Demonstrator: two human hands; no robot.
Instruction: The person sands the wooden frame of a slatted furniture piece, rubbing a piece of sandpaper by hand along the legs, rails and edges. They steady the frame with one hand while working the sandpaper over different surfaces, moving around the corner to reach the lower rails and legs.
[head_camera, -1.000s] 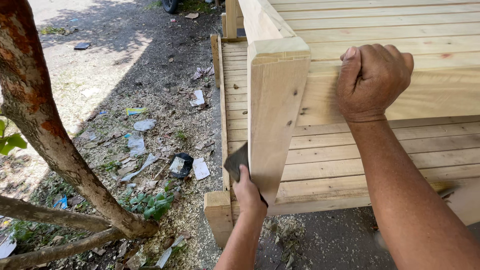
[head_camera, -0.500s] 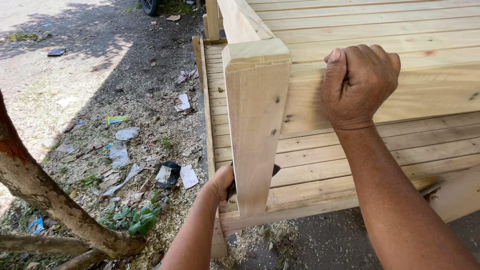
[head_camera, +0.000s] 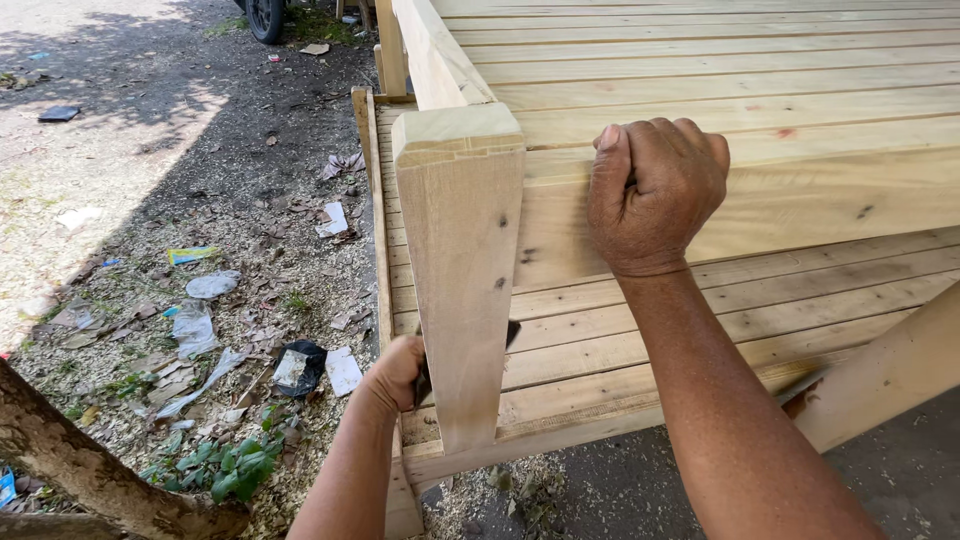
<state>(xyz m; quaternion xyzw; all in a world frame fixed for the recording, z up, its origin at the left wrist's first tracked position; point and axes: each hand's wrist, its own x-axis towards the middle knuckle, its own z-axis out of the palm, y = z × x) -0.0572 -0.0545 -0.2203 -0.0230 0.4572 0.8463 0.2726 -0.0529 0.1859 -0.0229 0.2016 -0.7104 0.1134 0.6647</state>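
both hands closed: left hand (head_camera: 395, 372) fingers pinch sandpaper (head_camera: 424, 378), right hand (head_camera: 655, 195) grips rail (head_camera: 800, 205)

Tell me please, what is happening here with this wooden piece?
A person works on a pale wooden bed frame outdoors. The left hand presses a dark sheet, probably sandpaper, against the side of the tapered corner post. The right hand grips the top edge of the side rail. Sawdust and litter lie on the ground.
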